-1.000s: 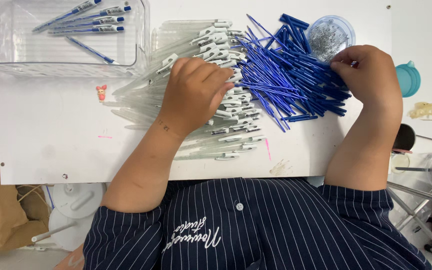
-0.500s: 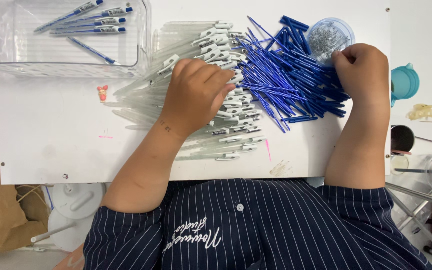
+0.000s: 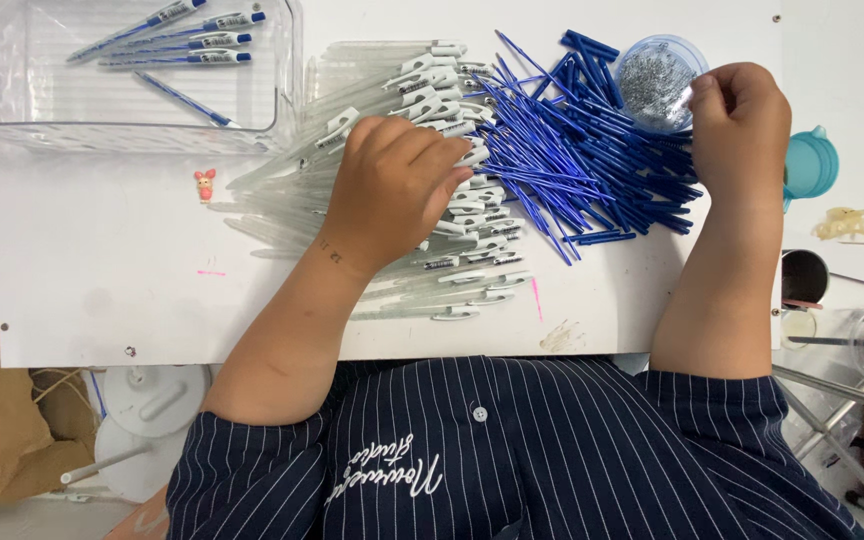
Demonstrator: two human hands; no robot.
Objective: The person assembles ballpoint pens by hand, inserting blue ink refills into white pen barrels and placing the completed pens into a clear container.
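The left hand (image 3: 397, 190) lies palm down, fingers curled over the heap of clear pen barrels (image 3: 452, 200) at desk (image 3: 102, 280) centre; whether its grip pinches one, I cannot tell. The right hand (image 3: 742, 125), at two o'clock, pinches at the rim of one round cup of springs (image 3: 652, 80), beside the blue refills (image 3: 582, 160). Five finished pens (image 3: 187, 45) lie in one clear bin (image 3: 282, 110) at ten o'clock.

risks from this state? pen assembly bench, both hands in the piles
1. The right hand works at the rim of the open cup of small metal parts; a nudge could likely tip it and scatter them.
2. The left hand presses on the loose pile of clear barrels, which reaches close to the table's front edge; some may roll off.
3. The blue refills lie crossed and tangled, so pulling one could drag others.
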